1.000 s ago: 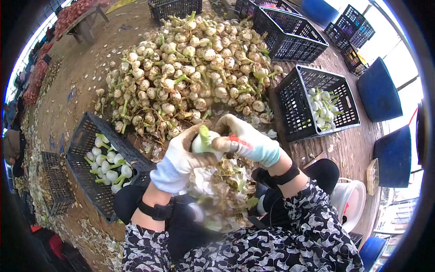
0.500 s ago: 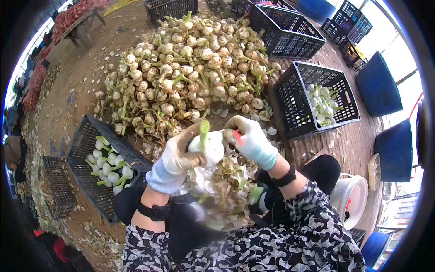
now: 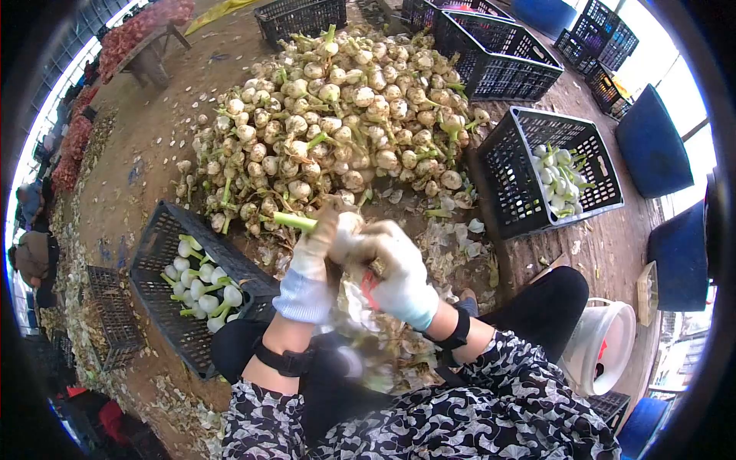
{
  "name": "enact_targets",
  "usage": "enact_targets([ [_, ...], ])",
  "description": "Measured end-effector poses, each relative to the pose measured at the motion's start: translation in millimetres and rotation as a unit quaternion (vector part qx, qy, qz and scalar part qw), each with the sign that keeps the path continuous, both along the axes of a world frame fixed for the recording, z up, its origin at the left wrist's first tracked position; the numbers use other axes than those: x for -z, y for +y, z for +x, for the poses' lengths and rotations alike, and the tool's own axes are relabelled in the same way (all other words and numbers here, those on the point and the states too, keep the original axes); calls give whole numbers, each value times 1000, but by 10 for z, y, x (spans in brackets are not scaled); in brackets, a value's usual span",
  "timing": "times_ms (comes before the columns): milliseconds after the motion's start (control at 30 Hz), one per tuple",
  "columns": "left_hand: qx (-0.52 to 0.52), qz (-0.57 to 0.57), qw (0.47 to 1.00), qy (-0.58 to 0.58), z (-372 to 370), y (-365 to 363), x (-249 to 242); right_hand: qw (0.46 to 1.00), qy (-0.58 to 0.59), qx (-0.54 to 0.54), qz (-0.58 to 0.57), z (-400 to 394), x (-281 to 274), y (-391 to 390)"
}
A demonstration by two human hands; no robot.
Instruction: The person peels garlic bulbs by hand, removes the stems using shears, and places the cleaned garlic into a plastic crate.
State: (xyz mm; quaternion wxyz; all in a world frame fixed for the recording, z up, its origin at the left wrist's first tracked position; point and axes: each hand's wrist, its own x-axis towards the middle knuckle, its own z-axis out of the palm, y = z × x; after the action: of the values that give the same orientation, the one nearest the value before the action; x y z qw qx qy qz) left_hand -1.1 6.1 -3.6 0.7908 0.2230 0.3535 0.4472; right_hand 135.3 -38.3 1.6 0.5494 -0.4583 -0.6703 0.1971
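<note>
My left hand [image 3: 313, 249], in a whitish glove, is wrapped round a bulb [image 3: 346, 228] whose green stem [image 3: 294, 221] points to the left. Pressed against the bulb's right side is my right hand [image 3: 395, 268], also gloved, with something red [image 3: 369, 287] showing at its palm; the rest of that red thing is hidden. Beyond both hands lies a large heap of unpeeled bulbs [image 3: 337, 123]. Loose peels [image 3: 368, 326] cover the ground below them. Clean white bulbs [image 3: 201, 287] lie in a black crate [image 3: 165, 322] at the left.
A second black crate [image 3: 510, 192] at the right holds more white bulbs [image 3: 560, 180]. Near my right knee is a white bucket [image 3: 613, 345]. Blue tubs [image 3: 652, 142] stand at the far right, and a person [image 3: 32, 259] is at the far left.
The stem has swung from pointing up to pointing left. My hands have come closer together around the bulb, and my right hand has shifted lower. The whole view has moved slightly.
</note>
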Motion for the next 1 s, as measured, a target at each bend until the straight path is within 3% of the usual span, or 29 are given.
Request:
enact_targets([
  [100,-115,-74,991,5,-50,67,67,995,68,-20,-74,-20,174,23],
  [133,-140,-82,986,38,-87,78,94,945,239,35,-222,7,201,42],
  [167,-141,-81,986,38,-104,88,102,907,296,28,-299,132,185,80],
  [233,-149,-61,987,-24,-97,99,52,848,435,-97,-288,178,11,22],
  [300,-137,16,990,34,-21,-9,-21,911,295,-138,-254,146,57,36],
  [333,-119,13,992,35,13,-31,-47,912,305,-128,-240,70,40,76],
  [367,-102,13,994,36,32,-37,-81,901,305,-78,-298,11,-29,46],
  [400,-103,15,994,36,40,-33,-160,933,247,-46,-257,-12,-2,46],
  [467,-48,-14,986,162,37,-27,-303,958,190,-15,-216,-21,84,69],
  [533,-65,-27,989,130,-3,8,-25,992,8,-15,-121,50,143,137],
  [567,-82,-39,991,96,-37,18,93,924,263,-23,-276,86,178,168],
  [600,-110,-107,985,73,-51,33,14,901,316,43,-294,191,239,212],
  [633,-112,-104,986,72,-86,66,-14,872,367,106,-307,309,259,247],
  [700,-126,-144,980,-56,-159,128,-34,864,225,-24,-450,471,248,191],
  [733,-133,-130,982,-31,-150,109,-62,937,0,-119,-329,518,498,151],
  [767,-131,-120,984,-10,-124,120,-18,898,65,-224,-373,511,736,90],
  [833,-140,-89,984,60,-143,111,-44,893,-1,-135,-430,397,463,112],
  [900,-213,97,948,218,-278,75,-253,896,-61,-105,-426,451,702,185],
  [933,-287,135,888,334,-372,118,-300,895,-117,-79,-423,466,899,219],
  [967,-358,182,837,373,-510,200,-276,894,-117,-81,-426,521,1102,270],
  [1000,-342,295,703,549,-828,222,-188,857,-155,-84,-483,600,1317,341],
])
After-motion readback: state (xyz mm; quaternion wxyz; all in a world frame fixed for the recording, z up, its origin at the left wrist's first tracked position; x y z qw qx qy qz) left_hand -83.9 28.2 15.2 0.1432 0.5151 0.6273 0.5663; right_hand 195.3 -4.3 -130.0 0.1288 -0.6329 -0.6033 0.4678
